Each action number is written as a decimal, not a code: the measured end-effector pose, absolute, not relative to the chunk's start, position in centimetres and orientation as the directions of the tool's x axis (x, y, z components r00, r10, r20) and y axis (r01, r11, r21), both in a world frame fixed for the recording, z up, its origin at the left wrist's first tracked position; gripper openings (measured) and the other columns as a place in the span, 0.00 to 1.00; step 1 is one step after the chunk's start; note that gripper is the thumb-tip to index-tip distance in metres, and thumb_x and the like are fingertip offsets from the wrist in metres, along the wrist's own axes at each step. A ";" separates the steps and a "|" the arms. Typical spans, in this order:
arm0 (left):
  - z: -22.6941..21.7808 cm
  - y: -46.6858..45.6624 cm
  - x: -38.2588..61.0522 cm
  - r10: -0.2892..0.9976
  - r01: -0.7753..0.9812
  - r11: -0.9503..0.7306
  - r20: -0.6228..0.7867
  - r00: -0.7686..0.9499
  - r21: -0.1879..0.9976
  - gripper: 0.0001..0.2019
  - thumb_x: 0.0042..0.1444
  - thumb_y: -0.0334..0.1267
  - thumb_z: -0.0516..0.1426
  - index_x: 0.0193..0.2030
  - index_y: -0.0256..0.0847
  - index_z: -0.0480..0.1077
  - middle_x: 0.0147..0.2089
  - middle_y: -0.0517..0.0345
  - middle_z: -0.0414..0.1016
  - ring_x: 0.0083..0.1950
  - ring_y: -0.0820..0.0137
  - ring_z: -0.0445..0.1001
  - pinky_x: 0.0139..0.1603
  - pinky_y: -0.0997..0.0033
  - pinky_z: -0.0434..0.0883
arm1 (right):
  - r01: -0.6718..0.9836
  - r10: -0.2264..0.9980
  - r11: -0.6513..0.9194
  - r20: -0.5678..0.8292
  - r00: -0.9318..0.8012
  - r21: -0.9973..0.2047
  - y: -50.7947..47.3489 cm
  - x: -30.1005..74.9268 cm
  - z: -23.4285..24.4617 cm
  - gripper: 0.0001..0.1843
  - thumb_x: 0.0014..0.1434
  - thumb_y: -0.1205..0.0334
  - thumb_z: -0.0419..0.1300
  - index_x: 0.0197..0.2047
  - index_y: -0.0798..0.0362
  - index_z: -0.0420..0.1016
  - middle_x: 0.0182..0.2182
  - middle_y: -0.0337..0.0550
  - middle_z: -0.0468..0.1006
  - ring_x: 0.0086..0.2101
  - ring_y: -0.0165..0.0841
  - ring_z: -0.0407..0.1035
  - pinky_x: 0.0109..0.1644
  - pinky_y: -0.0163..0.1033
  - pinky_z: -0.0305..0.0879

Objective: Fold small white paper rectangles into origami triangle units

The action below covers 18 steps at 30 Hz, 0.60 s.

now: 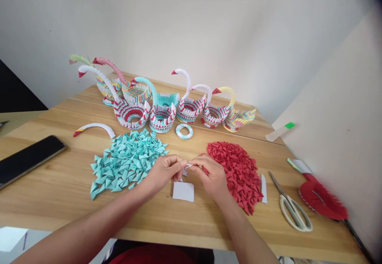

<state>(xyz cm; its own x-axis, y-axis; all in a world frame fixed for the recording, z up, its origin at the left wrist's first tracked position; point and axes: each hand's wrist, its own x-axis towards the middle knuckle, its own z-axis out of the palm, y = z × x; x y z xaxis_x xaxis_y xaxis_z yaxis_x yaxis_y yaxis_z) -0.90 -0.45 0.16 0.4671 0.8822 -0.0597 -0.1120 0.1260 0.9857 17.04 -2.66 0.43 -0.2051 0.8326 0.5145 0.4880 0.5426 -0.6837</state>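
Left hand (162, 172) and right hand (210, 176) pinch 1 small white paper slip (185, 171) above the smooth wooden table (59, 192).

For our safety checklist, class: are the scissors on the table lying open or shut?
Shut. The scissors lie flat right of the red paper pile, blades together in one line, handles side by side.

I see both of my forearms bare, the left forearm (98, 224) slanting up from the lower left and the right forearm (241, 232) from the lower right, converging toward the middle. My left hand (161, 173) and right hand (211, 176) meet knuckles up, wrists low. Thumb and forefinger of each are pinched closed, the fingertips (182, 164) of the two hands touching, the other fingers curled under.
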 end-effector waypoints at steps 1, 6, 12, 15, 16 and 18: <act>0.2 -0.5 -0.9 0.884 -0.100 0.110 -0.052 0.464 0.989 0.19 0.54 0.50 0.58 0.22 0.36 0.66 0.18 0.62 0.66 0.21 0.78 0.62 0.24 0.78 0.62 | 0.490 0.839 0.531 0.510 -0.190 -0.692 -2.7 17.0 0.4 0.05 0.60 0.64 0.60 0.37 0.48 0.78 0.31 0.42 0.78 0.33 0.34 0.72 0.36 0.39 0.68; 0.4 -0.8 -0.8 0.900 -0.125 0.050 0.010 0.435 0.991 0.14 0.52 0.48 0.60 0.31 0.36 0.72 0.24 0.60 0.72 0.25 0.75 0.69 0.27 0.76 0.68 | 0.495 0.877 0.454 0.468 -0.105 -0.741 -2.9 17.0 0.7 0.05 0.60 0.62 0.60 0.33 0.50 0.77 0.27 0.40 0.78 0.30 0.31 0.71 0.34 0.36 0.66; 0.2 -0.8 -0.7 0.926 -0.148 0.027 0.032 0.377 0.989 0.12 0.51 0.44 0.62 0.31 0.35 0.73 0.25 0.58 0.74 0.26 0.74 0.71 0.28 0.75 0.70 | 0.428 0.911 0.403 0.399 -0.104 -0.809 -2.9 16.8 0.7 0.04 0.57 0.63 0.62 0.32 0.51 0.78 0.27 0.38 0.79 0.28 0.31 0.72 0.34 0.34 0.67; 0.2 -0.8 -0.8 0.936 -0.126 -0.019 0.062 0.347 0.992 0.10 0.51 0.41 0.62 0.29 0.35 0.74 0.25 0.58 0.75 0.25 0.74 0.71 0.28 0.76 0.70 | 0.362 0.922 0.384 0.376 -0.097 -0.849 -2.9 16.7 0.4 0.03 0.57 0.64 0.62 0.33 0.50 0.79 0.28 0.38 0.80 0.29 0.31 0.73 0.34 0.34 0.68; 0.2 -0.9 -0.9 0.939 -0.116 -0.040 0.077 0.336 0.992 0.09 0.51 0.40 0.62 0.30 0.35 0.75 0.25 0.58 0.75 0.25 0.74 0.71 0.28 0.76 0.71 | 0.346 0.924 0.380 0.373 -0.090 -0.858 -2.9 16.6 0.4 0.03 0.56 0.64 0.63 0.33 0.50 0.79 0.28 0.38 0.80 0.29 0.31 0.73 0.34 0.34 0.69; 0.4 -1.0 -0.9 0.939 -0.092 -0.089 0.115 0.323 0.992 0.07 0.51 0.39 0.62 0.30 0.36 0.76 0.27 0.57 0.77 0.27 0.73 0.73 0.29 0.76 0.72 | 0.327 0.926 0.375 0.370 -0.079 -0.867 -2.8 16.6 0.3 0.04 0.56 0.64 0.63 0.33 0.49 0.80 0.29 0.39 0.81 0.29 0.32 0.74 0.34 0.35 0.69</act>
<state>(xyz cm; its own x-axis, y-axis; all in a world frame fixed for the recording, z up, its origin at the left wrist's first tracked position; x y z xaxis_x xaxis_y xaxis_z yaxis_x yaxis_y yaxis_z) -0.93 -1.02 0.40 0.3231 0.9394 0.1146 -0.0923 -0.0893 0.9917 16.57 -2.85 0.32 -0.0794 0.9257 0.3698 0.3273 0.3747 -0.8675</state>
